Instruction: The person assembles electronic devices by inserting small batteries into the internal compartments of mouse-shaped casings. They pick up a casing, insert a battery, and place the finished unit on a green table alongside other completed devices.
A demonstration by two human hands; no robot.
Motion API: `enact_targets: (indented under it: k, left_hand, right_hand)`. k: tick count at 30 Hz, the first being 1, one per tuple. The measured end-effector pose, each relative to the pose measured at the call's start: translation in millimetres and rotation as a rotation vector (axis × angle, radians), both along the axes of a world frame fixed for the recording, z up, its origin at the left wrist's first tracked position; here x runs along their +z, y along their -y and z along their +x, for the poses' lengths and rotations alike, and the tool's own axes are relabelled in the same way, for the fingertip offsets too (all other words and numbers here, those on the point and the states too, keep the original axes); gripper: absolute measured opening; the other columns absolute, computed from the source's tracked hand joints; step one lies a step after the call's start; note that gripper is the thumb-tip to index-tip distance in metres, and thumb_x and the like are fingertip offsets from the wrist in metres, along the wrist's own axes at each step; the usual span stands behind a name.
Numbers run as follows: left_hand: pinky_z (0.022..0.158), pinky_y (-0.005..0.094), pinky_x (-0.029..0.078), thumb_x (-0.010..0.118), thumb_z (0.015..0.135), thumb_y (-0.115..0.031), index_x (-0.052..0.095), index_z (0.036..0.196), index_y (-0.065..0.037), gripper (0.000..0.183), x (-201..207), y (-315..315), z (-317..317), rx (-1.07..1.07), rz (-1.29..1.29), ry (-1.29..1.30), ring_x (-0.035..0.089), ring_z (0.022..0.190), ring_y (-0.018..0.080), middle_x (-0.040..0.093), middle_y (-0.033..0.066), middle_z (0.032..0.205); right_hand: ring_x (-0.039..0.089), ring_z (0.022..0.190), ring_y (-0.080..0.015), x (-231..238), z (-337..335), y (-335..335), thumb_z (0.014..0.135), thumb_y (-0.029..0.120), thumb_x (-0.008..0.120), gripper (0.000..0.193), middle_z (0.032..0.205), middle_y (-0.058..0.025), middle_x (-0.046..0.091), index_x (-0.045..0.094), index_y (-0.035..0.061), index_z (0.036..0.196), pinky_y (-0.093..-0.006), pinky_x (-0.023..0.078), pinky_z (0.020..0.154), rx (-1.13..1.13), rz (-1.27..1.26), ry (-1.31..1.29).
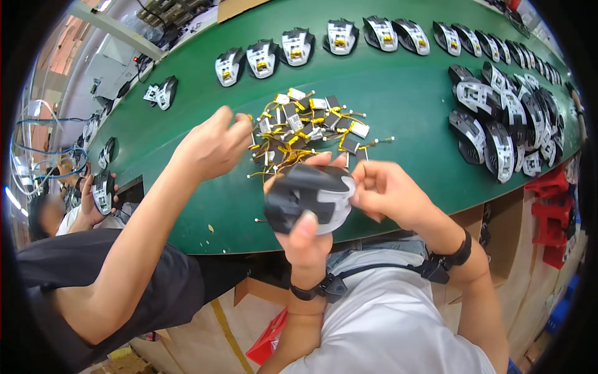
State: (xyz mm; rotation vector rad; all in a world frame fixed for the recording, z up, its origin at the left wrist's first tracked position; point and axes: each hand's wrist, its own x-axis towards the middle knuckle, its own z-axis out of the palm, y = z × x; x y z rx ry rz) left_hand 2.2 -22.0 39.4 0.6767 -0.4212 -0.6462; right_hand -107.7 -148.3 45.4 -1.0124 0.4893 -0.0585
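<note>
My left hand (305, 244) grips a black and white computer mouse shell (296, 193) from below, thumb over its near side and fingers behind it. The shell is slightly blurred. At its right edge is my right hand (389, 193), its fingers curled in a pinch; what they hold, if anything, is hidden. Just beyond the shell lies a loose pile of small battery packs (296, 121), silver and dark grey, with yellow tape and thin wires ending in white plugs.
From the left, a co-worker's hand (215, 143) reaches to the pile. Mouse shells (297, 47) line the far side of the green table (398, 100); more shells (498, 112) are heaped at the right. Another person at far left holds a shell (103, 192). Red stools (551, 215) stand at right.
</note>
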Motion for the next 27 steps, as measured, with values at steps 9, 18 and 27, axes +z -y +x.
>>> enact_targets:
  k: [9,18,27]
  left_hand:
    - [0.087,0.0474,0.056,0.047,0.097,-0.028,0.042,0.134,0.004,0.050,0.7,12.2,9.9,-0.053,0.060,-0.196,0.063,0.106,0.0389,0.057,0.0262,0.123]
    - [0.088,0.0442,0.055,0.039,0.101,-0.035,0.048,0.130,0.002,0.049,2.6,15.3,4.5,-0.109,0.076,-0.321,0.063,0.110,0.0334,0.060,0.0192,0.123]
    - [0.092,0.0449,0.052,0.036,0.102,-0.039,0.052,0.127,0.000,0.049,10.1,19.5,5.1,-0.210,0.060,-0.415,0.062,0.109,0.0318,0.062,0.0157,0.120]
  right_hand:
    - [0.065,0.093,-0.0150,0.5,-19.4,-5.9,0.086,0.001,0.070,0.034,0.102,-0.0090,0.063,0.054,-0.0033,0.116,-0.0268,0.054,0.077,-0.493,-0.382,0.226]
    - [0.064,0.090,-0.0182,3.6,-4.2,-32.7,0.082,-0.004,0.071,0.030,0.107,-0.0121,0.062,0.058,-0.0027,0.109,-0.0278,0.053,0.072,-0.507,-0.423,0.393]
    - [0.065,0.080,-0.0253,16.4,-2.0,-1.1,0.068,-0.004,0.071,0.029,0.096,-0.0134,0.063,0.069,-0.0031,0.097,-0.0344,0.054,0.070,-0.299,-1.667,0.685]
